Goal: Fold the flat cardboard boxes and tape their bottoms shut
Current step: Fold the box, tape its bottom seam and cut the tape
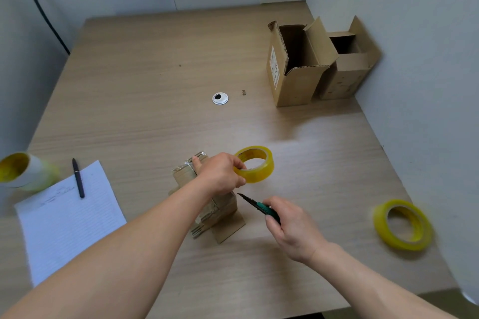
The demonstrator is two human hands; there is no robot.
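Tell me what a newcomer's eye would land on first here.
The hands at the middle front: the left hand holds a yellow tape roll over a small box, and the right hand holds a green knife, blade toward the roll. Then two open boxes standing at the far right of the table.

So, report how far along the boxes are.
Done: a tall box and a smaller box stand folded by the wall. In hand: the left hand holds a tape roll at a third box, tape across it; the right hand holds a cutter. Left: cutting the strip.
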